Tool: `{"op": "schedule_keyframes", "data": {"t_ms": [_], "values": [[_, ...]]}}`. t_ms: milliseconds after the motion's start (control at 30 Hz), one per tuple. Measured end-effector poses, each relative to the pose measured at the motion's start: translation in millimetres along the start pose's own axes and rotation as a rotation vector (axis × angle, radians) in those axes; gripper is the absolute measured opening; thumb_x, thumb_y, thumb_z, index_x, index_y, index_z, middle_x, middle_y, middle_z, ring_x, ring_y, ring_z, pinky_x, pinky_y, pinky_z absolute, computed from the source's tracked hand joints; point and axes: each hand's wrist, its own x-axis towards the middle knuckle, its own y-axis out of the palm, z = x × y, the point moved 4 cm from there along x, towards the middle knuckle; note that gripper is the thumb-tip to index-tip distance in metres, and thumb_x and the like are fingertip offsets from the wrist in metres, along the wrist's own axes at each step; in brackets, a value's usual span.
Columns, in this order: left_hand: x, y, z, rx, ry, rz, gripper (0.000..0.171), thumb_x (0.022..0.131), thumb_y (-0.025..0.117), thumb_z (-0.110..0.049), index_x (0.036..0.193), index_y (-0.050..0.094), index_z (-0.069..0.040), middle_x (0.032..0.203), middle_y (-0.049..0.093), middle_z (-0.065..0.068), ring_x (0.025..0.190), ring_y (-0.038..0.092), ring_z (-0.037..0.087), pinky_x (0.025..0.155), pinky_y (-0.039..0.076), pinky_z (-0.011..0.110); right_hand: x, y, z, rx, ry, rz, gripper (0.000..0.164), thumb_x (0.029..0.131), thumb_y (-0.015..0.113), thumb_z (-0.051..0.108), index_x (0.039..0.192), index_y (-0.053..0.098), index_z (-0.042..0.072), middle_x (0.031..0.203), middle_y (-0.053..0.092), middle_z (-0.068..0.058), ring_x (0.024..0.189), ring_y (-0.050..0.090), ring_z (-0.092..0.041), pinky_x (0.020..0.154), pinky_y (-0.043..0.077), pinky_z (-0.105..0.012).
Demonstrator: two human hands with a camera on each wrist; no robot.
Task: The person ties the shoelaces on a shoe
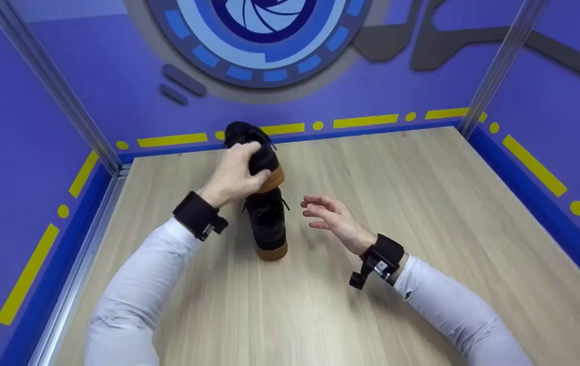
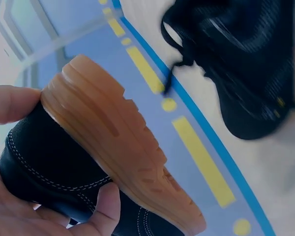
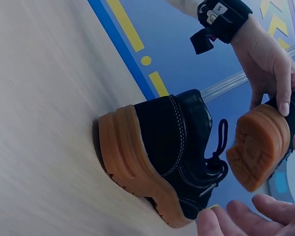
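My left hand (image 1: 233,175) grips a black lace-up shoe (image 1: 264,158) with a thick tan sole, holding it raised off the table. In the left wrist view, the fingers lie around the held shoe's (image 2: 54,157) black upper, which has white stitching. A matching shoe (image 1: 268,223) stands sole-down on the table, below and nearer than the raised one, its heel toward me. Its laces and stitched side show in the right wrist view, where the shoe (image 3: 160,137) appears sideways. My right hand (image 1: 338,221), holding nothing, hovers right of the standing shoe with fingers loosely extended, apart from both shoes.
The wood-grain table (image 1: 396,203) is bounded at the back by a blue-purple wall (image 1: 117,76) with yellow markings. Side walls (image 1: 564,127) rise on the left and right, with metal posts at the corners. A black camera strap (image 1: 384,259) sits on each wrist.
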Motion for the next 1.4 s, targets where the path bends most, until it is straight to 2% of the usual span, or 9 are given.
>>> {"op": "schedule_keyframes", "data": {"t_ms": [133, 300, 533, 667, 767, 900, 1000, 1233, 1400], "values": [[-0.1, 12.7, -22.8, -0.008, 0.045, 0.048, 0.024, 0.083, 0.080, -0.018, 0.093, 0.060, -0.009, 0.084, 0.059, 0.005, 0.084, 0.057, 0.028, 0.074, 0.044, 0.042, 1, -1, 3, 0.060, 0.012, -0.010, 0.056, 0.110, 0.053, 0.026, 0.156, 0.040, -0.004, 0.153, 0.052, -0.022, 0.134, 0.058, -0.033, 0.111, 0.049, -0.052], [-3.8, 31.1, -50.4, 0.021, 0.141, 0.095, 0.025, 0.084, 0.079, -0.019, 0.093, 0.058, -0.009, 0.086, 0.059, 0.003, 0.084, 0.055, 0.027, 0.074, 0.044, 0.041, 1, -5, 7, 0.173, 0.019, -0.034, 0.057, 0.113, 0.046, 0.031, 0.158, 0.036, -0.002, 0.149, 0.055, -0.019, 0.132, 0.060, -0.038, 0.105, 0.054, -0.048], [-10.8, 57.2, -75.9, 0.019, 0.232, 0.150, 0.024, 0.085, 0.078, -0.019, 0.094, 0.057, -0.012, 0.085, 0.059, 0.000, 0.081, 0.051, 0.022, 0.069, 0.042, 0.035, 0, -18, 13, 0.265, -0.008, -0.059, 0.047, 0.114, 0.040, 0.040, 0.147, 0.051, 0.009, 0.135, 0.067, -0.008, 0.109, 0.073, -0.025, 0.092, 0.060, -0.044], [-14.6, 73.8, -83.1, 0.049, 0.240, 0.186, 0.025, 0.086, 0.079, -0.020, 0.094, 0.056, -0.013, 0.087, 0.060, -0.001, 0.083, 0.052, 0.021, 0.070, 0.044, 0.035, -2, -28, 11, 0.209, 0.032, -0.102, 0.053, 0.111, 0.043, 0.051, 0.143, 0.055, 0.011, 0.131, 0.070, -0.009, 0.101, 0.075, -0.025, 0.083, 0.062, -0.042], [-18.8, 86.5, -89.0, 0.070, 0.263, 0.207, 0.026, 0.085, 0.080, -0.020, 0.095, 0.057, -0.013, 0.089, 0.062, -0.001, 0.085, 0.054, 0.021, 0.076, 0.046, 0.037, -4, -39, 7, 0.152, 0.081, -0.149, 0.059, 0.108, 0.048, 0.056, 0.140, 0.057, 0.008, 0.122, 0.072, -0.009, 0.093, 0.076, -0.024, 0.077, 0.062, -0.039], [-25.0, 102.8, -97.2, 0.086, 0.306, 0.223, 0.026, 0.084, 0.079, -0.020, 0.096, 0.058, -0.011, 0.092, 0.065, 0.001, 0.086, 0.058, 0.022, 0.082, 0.048, 0.038, -3, -56, -3, 0.122, 0.140, -0.195, 0.053, 0.105, 0.058, 0.052, 0.131, 0.057, 0.006, 0.103, 0.075, -0.005, 0.078, 0.073, -0.016, 0.068, 0.058, -0.030], [-29.4, 114.5, -100.4, 0.114, 0.315, 0.234, 0.025, 0.082, 0.078, -0.019, 0.096, 0.059, -0.011, 0.092, 0.066, 0.001, 0.086, 0.058, 0.023, 0.082, 0.049, 0.038, -3, -66, -11, 0.104, 0.178, -0.190, 0.047, 0.103, 0.064, 0.048, 0.127, 0.055, 0.008, 0.093, 0.077, -0.003, 0.069, 0.071, -0.013, 0.061, 0.055, -0.027], [-39.5, 139.3, -100.4, 0.175, 0.286, 0.285, 0.026, 0.080, 0.078, -0.019, 0.097, 0.060, -0.012, 0.095, 0.068, 0.000, 0.087, 0.058, 0.023, 0.077, 0.052, 0.036, -8, -79, -26, -0.004, 0.214, -0.134, 0.049, 0.103, 0.065, 0.048, 0.126, 0.057, 0.006, 0.097, 0.080, -0.010, 0.070, 0.075, -0.020, 0.062, 0.060, -0.037], [-45.9, 152.0, -100.2, 0.186, 0.274, 0.309, 0.025, 0.080, 0.079, -0.019, 0.096, 0.060, -0.013, 0.095, 0.067, 0.000, 0.087, 0.058, 0.022, 0.075, 0.052, 0.035, -11, -82, -32, -0.072, 0.224, -0.100, 0.052, 0.103, 0.066, 0.047, 0.125, 0.058, 0.001, 0.093, 0.078, -0.012, 0.063, 0.073, -0.023, 0.060, 0.063, -0.046]]}}
